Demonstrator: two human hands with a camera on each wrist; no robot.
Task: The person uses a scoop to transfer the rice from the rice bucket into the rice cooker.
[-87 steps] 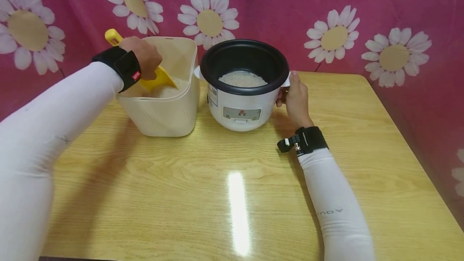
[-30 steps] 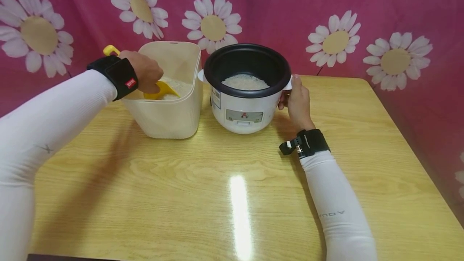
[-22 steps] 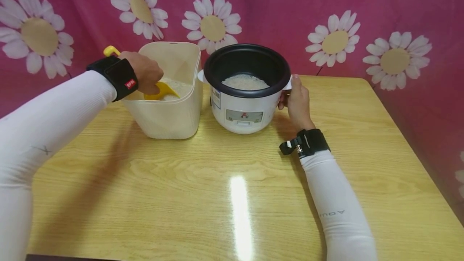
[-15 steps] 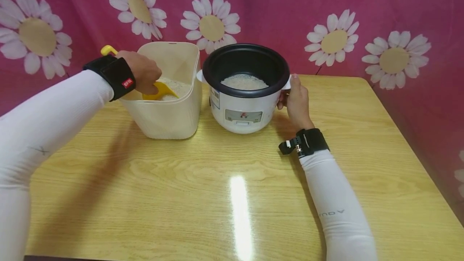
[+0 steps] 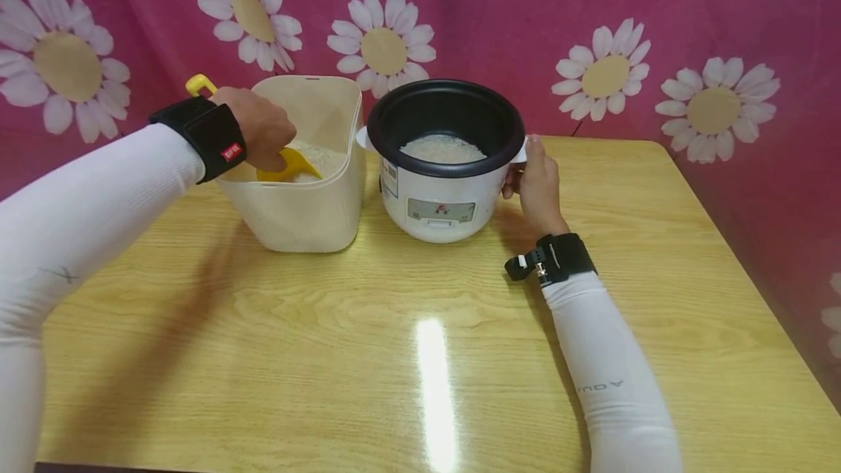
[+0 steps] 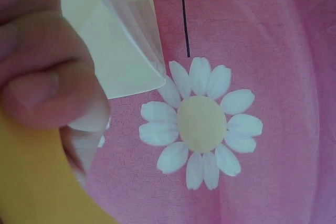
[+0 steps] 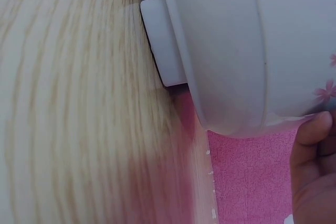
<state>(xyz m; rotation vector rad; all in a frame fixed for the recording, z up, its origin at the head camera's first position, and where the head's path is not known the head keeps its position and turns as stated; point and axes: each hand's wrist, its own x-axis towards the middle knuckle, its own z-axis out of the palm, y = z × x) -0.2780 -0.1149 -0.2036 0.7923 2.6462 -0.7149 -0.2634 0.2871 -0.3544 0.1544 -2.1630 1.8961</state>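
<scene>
My left hand [image 5: 256,126] reaches over the cream bin [image 5: 296,217] and grips a yellow scoop [image 5: 296,165] by its handle. The scoop's blade lies low in the bin, against the pale rice [image 5: 328,159]; my hand covers its middle. In the left wrist view, curled fingers [image 6: 47,72] wrap the yellow handle. Right of the bin stands a white rice cooker [image 5: 420,195] with a black inner pot, lidless, rice [image 5: 443,149] at its bottom. My right hand [image 5: 542,188] holds the cooker's right side handle [image 5: 519,152]; the right wrist view shows fingertips against the cooker's underside.
Both containers stand side by side on a wooden table [image 5: 328,341], with a narrow gap between them. A pink cloth [image 5: 486,13] with white daisies hangs directly behind. The table's right edge runs diagonally toward the front.
Since the oldest frame, the scoop has gone lower into the bin and its blade lies flatter. My left forearm has swung slightly outward. My right hand stays on the cooker.
</scene>
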